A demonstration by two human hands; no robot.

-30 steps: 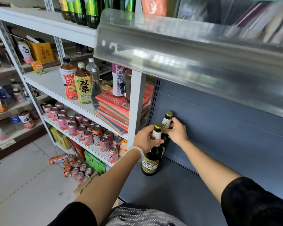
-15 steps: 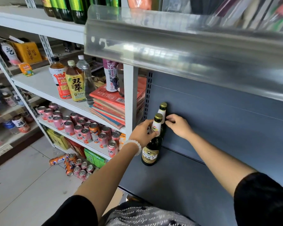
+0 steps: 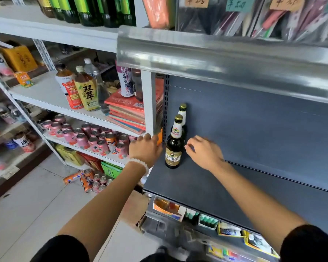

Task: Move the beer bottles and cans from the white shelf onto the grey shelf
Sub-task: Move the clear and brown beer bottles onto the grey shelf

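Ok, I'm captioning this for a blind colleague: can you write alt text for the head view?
Two brown beer bottles stand upright at the left end of a grey shelf, with the person's left hand and right hand open on either side. A white shelf of drinks stands left.

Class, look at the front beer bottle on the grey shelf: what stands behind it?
Behind the front beer bottle stands a second beer bottle against the grey shelf back panel. Only its gold cap and neck show; its body and label are covered.
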